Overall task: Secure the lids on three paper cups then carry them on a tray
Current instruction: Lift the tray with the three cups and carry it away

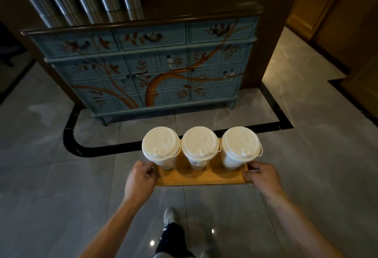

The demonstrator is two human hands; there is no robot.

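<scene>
Three white paper cups stand upright in a row on a wooden tray (201, 179), each with a white lid on top: left cup (161, 145), middle cup (200, 144), right cup (241, 145). The tray is held in the air above the floor. My left hand (141, 178) grips the tray's left end. My right hand (262, 175) grips its right end. Both thumbs lie over the tray's edge.
A blue painted cabinet (155, 69) with a tree and birds stands ahead, about a step away. Grey tiled floor with a black border strip (98, 151) lies between. A passage opens at the right (302, 63). My foot (169, 215) shows below the tray.
</scene>
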